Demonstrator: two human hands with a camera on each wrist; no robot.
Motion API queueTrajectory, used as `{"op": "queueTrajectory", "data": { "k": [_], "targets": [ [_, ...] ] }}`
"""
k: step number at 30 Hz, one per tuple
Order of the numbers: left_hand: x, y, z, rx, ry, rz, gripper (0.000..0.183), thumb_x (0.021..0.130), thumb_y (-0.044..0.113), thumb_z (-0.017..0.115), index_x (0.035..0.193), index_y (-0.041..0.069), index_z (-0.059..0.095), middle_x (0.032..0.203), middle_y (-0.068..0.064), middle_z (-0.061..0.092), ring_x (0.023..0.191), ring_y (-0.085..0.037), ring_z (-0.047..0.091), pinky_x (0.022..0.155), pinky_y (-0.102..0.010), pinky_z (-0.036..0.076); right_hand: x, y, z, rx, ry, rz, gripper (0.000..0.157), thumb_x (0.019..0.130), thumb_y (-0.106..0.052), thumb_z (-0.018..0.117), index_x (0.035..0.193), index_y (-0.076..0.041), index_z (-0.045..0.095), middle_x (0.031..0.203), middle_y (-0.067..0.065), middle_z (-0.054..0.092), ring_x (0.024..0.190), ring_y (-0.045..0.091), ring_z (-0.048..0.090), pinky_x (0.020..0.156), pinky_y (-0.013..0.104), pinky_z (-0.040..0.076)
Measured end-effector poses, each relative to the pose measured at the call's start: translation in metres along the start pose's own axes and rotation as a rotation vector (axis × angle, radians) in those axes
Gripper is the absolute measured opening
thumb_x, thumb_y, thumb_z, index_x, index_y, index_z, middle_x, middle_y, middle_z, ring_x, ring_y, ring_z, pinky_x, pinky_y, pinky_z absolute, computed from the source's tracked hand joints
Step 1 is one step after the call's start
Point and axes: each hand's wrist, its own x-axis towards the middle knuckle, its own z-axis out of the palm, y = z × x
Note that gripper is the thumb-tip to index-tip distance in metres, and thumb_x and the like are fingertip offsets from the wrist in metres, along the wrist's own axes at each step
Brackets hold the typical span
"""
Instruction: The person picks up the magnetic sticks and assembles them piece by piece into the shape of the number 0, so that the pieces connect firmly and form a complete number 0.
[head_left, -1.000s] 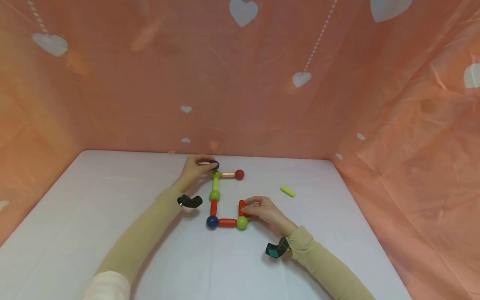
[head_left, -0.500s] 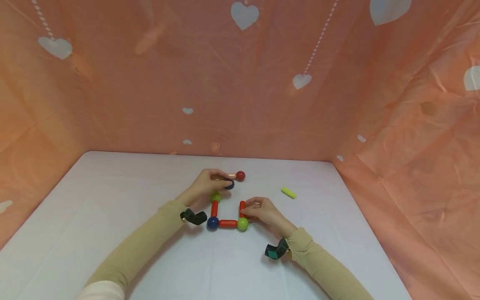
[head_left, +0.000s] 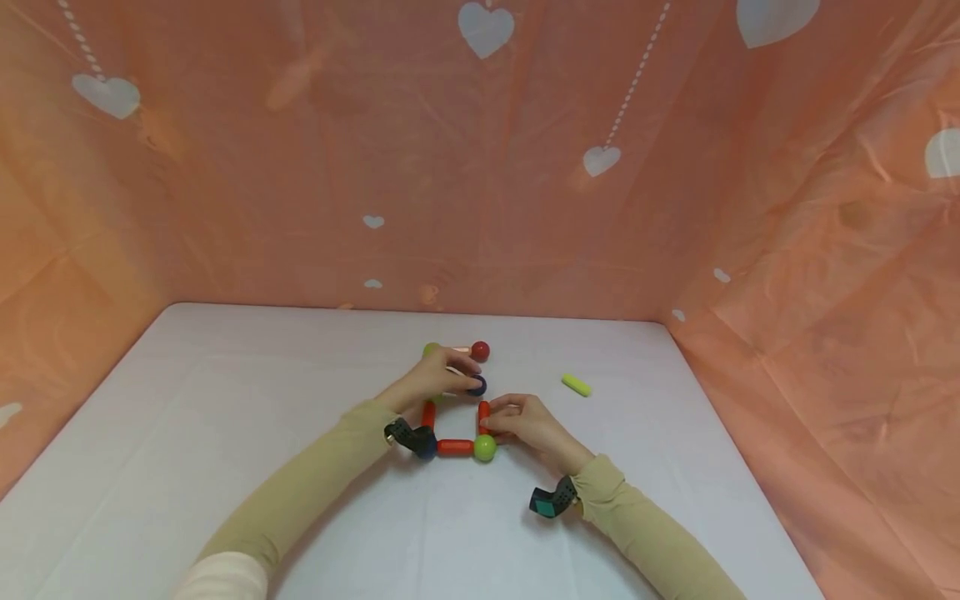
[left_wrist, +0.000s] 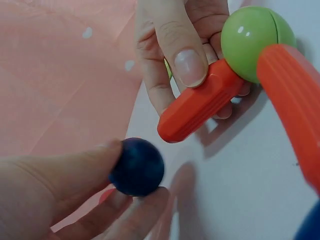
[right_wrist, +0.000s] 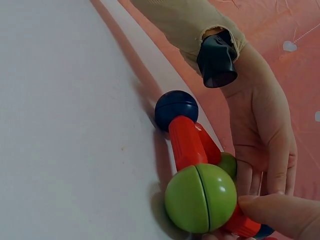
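Note:
My left hand pinches a dark blue ball between thumb and fingers. The ball is close to the free far end of a red rod, with a gap between them in the left wrist view. My right hand holds that rod, its thumb on the upper side. At its near end the rod meets a light green ball. A second red rod runs left from there to another blue ball. A third red rod leads away from it, and my left hand covers what follows.
Beyond my left hand, a green ball, a peach rod and a red ball form a row. A loose yellow-green rod lies to the right on the white table. Orange cloth stands behind the table's far edge.
My left hand has brought the blue ball from beside the far green ball rightward and nearer, to the end of the red rod. My right hand has stayed in place.

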Motion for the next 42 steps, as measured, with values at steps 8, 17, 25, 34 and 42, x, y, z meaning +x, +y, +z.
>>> {"op": "queueTrajectory", "data": {
  "k": [8, 17, 25, 34, 42],
  "targets": [
    [0.004, 0.000, 0.005, 0.123, -0.030, 0.127, 0.025, 0.079, 0.006, 0.078, 0.101, -0.003, 0.070, 0.094, -0.008, 0.070, 0.087, -0.018, 0.067, 0.072, -0.026, 0.055, 0.003, 0.000, 0.001, -0.011, 0.000, -0.016, 0.036, 0.086, -0.010, 0.070, 0.114, 0.008, 0.057, 0.092, 0.011, 0.069, 0.078, 0.016, 0.063, 0.072, 0.029, 0.055],
    [0.001, -0.001, 0.007, 0.096, -0.041, 0.141, 0.023, 0.082, -0.002, 0.072, 0.104, -0.007, 0.066, 0.098, -0.015, 0.070, 0.091, -0.024, 0.068, 0.076, -0.030, 0.056, 0.002, -0.001, 0.003, -0.052, 0.023, -0.017, 0.032, 0.086, -0.012, 0.070, 0.109, 0.008, 0.059, 0.088, 0.011, 0.069, 0.072, 0.015, 0.062, 0.062, 0.025, 0.052],
    [-0.006, -0.002, 0.007, 0.088, -0.038, 0.179, 0.025, 0.082, -0.010, 0.068, 0.106, -0.011, 0.063, 0.098, -0.019, 0.069, 0.095, -0.029, 0.066, 0.078, -0.032, 0.056, 0.004, -0.001, 0.006, -0.087, 0.039, -0.002, 0.028, 0.086, -0.016, 0.072, 0.103, 0.004, 0.061, 0.078, 0.007, 0.068, 0.063, 0.014, 0.061, 0.047, 0.021, 0.045],
    [-0.016, 0.002, -0.002, 0.027, 0.054, 0.110, 0.028, 0.083, -0.002, 0.071, 0.111, -0.007, 0.064, 0.112, -0.016, 0.065, 0.094, -0.022, 0.065, 0.078, -0.030, 0.055, 0.005, 0.000, 0.006, -0.072, 0.023, -0.015, 0.027, 0.086, -0.014, 0.072, 0.102, 0.006, 0.061, 0.077, 0.008, 0.067, 0.063, 0.015, 0.062, 0.052, 0.025, 0.053],
    [-0.042, 0.001, -0.031, -0.157, 0.171, -0.022, 0.034, 0.088, 0.015, 0.070, 0.118, 0.001, 0.063, 0.104, -0.012, 0.066, 0.091, -0.027, 0.064, 0.080, -0.036, 0.054, 0.005, 0.002, 0.003, -0.066, 0.020, -0.013, 0.031, 0.086, -0.014, 0.072, 0.106, 0.006, 0.059, 0.076, 0.008, 0.067, 0.062, 0.015, 0.060, 0.056, 0.025, 0.053]
  ]
}}
